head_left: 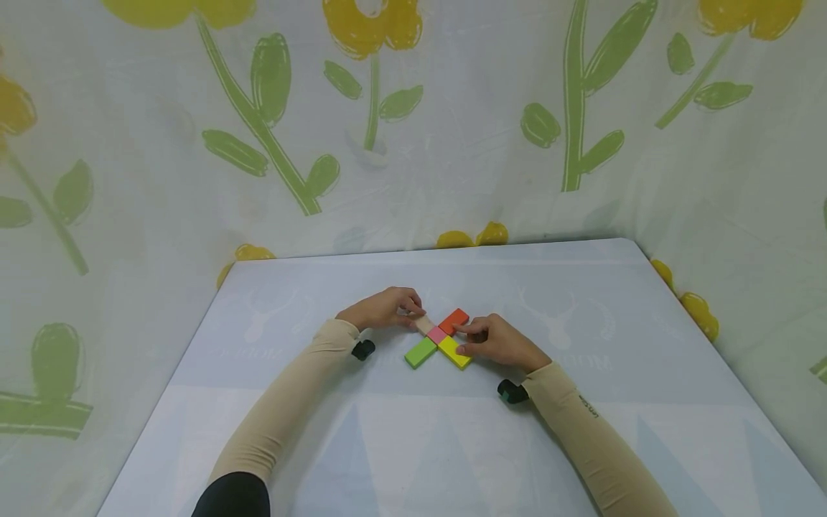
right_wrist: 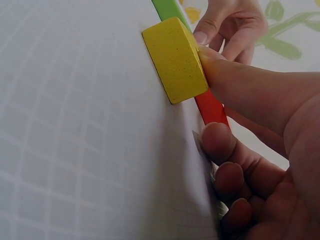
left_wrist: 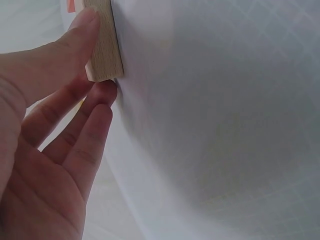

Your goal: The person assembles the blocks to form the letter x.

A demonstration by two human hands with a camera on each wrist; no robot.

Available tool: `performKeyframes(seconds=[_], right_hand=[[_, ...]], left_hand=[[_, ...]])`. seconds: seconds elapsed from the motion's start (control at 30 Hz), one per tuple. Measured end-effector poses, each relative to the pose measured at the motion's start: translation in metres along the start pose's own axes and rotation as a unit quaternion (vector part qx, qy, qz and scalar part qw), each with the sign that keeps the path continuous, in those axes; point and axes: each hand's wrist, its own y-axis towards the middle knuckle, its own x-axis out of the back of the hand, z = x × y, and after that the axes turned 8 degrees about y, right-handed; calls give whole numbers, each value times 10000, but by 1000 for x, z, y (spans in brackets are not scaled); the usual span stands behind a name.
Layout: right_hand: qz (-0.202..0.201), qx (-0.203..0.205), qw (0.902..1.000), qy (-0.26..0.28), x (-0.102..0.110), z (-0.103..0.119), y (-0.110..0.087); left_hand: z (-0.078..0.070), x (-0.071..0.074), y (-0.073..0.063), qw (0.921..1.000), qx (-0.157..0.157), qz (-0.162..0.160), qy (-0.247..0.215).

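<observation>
Five-part cross of wooden blocks lies flat on the table: a pink block (head_left: 436, 334) in the centre, with plain wood (head_left: 424, 324), orange-red (head_left: 454, 320), green (head_left: 421, 352) and yellow (head_left: 455, 352) blocks around it. My left hand (head_left: 390, 307) pinches the plain wooden block (left_wrist: 106, 42) near its outer end, thumb along its face; the index finger is partly hidden. At the other side, my right hand (head_left: 500, 340) rests its thumb against the yellow block (right_wrist: 176, 61). Its index fingertip reaches the orange-red block (right_wrist: 212, 108), and the other fingers are loosely bent.
Under the blocks is a pale table (head_left: 413, 445) with faint printed patterns. A curtain (head_left: 452, 172) with yellow flowers and green leaves hangs behind its far edge. Small dark wrist cameras, left (head_left: 363, 350) and right (head_left: 512, 392), sit below the hands.
</observation>
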Motion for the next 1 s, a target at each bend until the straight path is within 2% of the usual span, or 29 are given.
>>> performKeyframes(seconds=[0.4,0.77,1.0], right_hand=[[-20,37,10000,6,0,-3,2],[49,451,9989,84,2,-7,2],[-76,564,9984,59,5,-8,2]], left_hand=[[-2,0,0,9999,139,-32,2],[0,0,1,9995,311,22,-103],[-1,1,1,9991,375,16,-171]])
